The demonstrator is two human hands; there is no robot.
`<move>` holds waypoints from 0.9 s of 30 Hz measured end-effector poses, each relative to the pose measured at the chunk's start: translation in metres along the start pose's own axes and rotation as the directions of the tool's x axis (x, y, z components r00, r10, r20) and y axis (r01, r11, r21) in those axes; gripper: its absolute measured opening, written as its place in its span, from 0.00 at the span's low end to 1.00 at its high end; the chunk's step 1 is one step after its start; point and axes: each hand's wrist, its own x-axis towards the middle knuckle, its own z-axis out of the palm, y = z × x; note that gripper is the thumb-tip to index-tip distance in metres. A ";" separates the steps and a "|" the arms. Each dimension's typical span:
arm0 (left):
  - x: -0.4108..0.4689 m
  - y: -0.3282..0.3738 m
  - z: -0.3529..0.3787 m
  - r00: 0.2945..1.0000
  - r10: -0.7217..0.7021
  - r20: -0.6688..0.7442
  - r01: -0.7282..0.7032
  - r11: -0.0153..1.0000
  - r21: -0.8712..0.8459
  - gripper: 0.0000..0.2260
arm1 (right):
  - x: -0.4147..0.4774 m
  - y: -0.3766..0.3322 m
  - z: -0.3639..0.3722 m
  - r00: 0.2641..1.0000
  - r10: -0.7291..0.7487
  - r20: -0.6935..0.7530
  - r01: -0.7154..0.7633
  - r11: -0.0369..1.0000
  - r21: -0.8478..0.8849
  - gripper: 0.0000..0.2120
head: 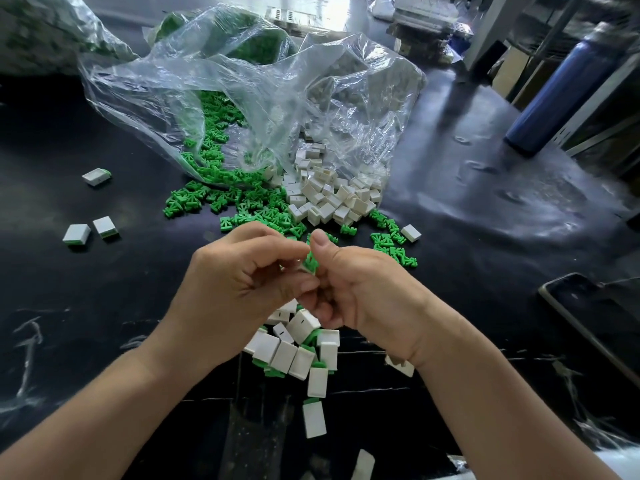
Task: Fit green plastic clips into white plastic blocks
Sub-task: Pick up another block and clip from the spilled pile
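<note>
Two bare forearms are brought in from the bottom corners of the view and angled toward each other, so that the hands meet above the middle of the black tabletop (86, 306). The left hand (242, 275) is turned with its back to the camera and its fingers curled inward. The right hand (367, 289) is held opposite it, with the thumb raised and pointing up and the other fingers folded under. A single green clip (309, 262) is pinched between the fingertips of both hands, right where they touch. Whether a white block is held beneath it cannot be told, since the fingers cover that spot. Directly below the hands, a heap of fitted blocks (294, 355) is spread on the tabletop, their bodies white with green showing at one end, and a few are trailed toward the camera. Beyond the hands, loose green clips (242, 202) are spilled from the mouth of a clear plastic bag (242, 81). A pile of white blocks (329, 199) is heaped against them on the right. More clips are scattered to the right of the hands. Three stray fitted blocks (105, 226) are set well apart on the left. A blue bottle (561, 91) is stood at the far right, and a dark phone (588, 317) is laid flat near the right edge.
</note>
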 end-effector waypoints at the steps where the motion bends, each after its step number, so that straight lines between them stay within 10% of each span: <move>1: 0.000 0.000 0.000 1.000 -0.010 0.002 0.010 1.000 -0.019 0.10 | 0.000 0.000 0.000 1.000 0.002 -0.002 -0.002 1.000 0.005 0.20; 17: -0.005 -0.001 0.009 0.976 -0.216 -0.040 0.178 0.886 -0.429 0.05 | -0.002 -0.003 0.001 0.996 0.022 0.087 -0.037 0.982 0.185 0.16; 27: -0.006 0.003 0.008 0.977 -0.202 -0.067 0.159 0.904 -0.398 0.07 | -0.001 0.000 0.006 0.997 -0.013 0.072 -0.001 0.981 0.193 0.15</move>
